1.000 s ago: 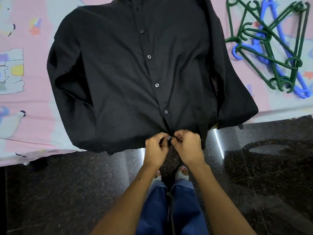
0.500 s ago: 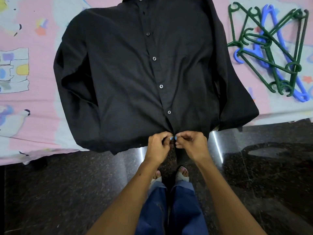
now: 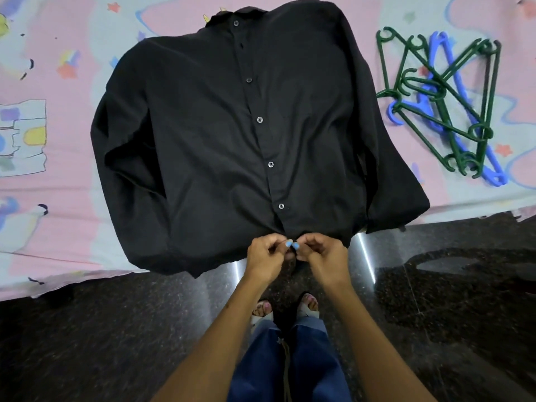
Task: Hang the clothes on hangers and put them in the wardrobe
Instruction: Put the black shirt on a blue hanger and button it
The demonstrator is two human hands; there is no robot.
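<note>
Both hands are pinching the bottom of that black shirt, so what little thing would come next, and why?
Probably finish the lowest button: the left hand and right hand pinch the black shirt at its hem, below the closed buttons. The hangers lie untouched.

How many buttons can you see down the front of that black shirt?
5 on the black shirt: one at the collar, then down the placket. Another may be hidden at the hem, where the left hand and right hand pinch it.
</note>
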